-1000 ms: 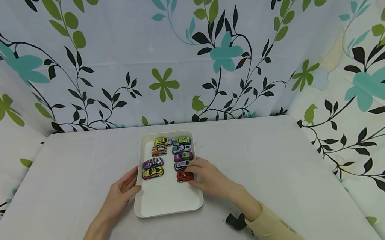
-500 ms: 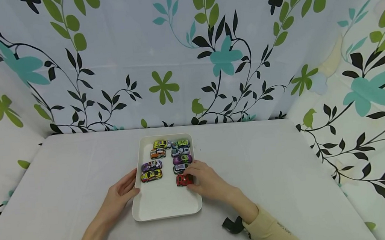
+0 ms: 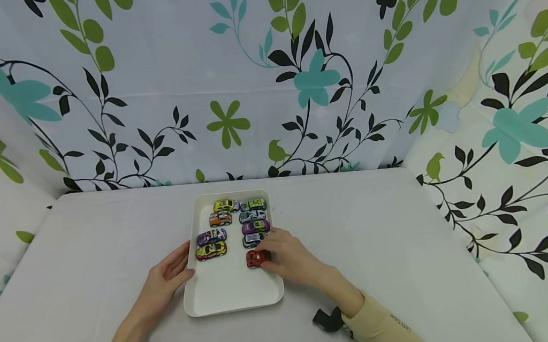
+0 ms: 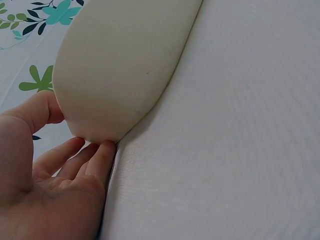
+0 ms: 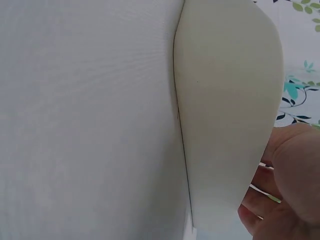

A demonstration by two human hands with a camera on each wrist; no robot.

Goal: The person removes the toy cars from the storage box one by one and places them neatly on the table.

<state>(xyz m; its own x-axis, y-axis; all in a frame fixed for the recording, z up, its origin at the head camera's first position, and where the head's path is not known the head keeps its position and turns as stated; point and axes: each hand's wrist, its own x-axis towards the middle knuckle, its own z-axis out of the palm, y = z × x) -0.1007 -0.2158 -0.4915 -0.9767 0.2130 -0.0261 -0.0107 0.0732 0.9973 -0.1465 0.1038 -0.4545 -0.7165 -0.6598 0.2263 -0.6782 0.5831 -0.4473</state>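
Note:
In the head view a white rectangular tray (image 3: 231, 298) lies on the table with several small toy cars in two columns. My left hand (image 3: 164, 279) holds the tray's left side, fingers at the outer wall and thumb at the rim. The left wrist view shows this left hand (image 4: 60, 170) against the tray wall (image 4: 115, 75). My right hand (image 3: 292, 258) reaches over the right rim and pinches a red toy car (image 3: 254, 258) at the bottom of the right column. A dark toy car (image 3: 250, 240) sits just above it, partly under the fingers.
Higher in the right column are a purple car (image 3: 255, 226), a silver-blue car (image 3: 252, 216) and a green car (image 3: 252, 205). On the left stand a yellow-red car (image 3: 211, 251) and a purple-white car (image 3: 211, 236), with an orange car (image 3: 220, 218) farther back. A patterned cloth (image 3: 174, 66) hangs behind the table.
The whole head view shifts slightly between frames. Both hands keep their places at the tray, and the red car stays in my right fingers, now a little apart from the dark car.

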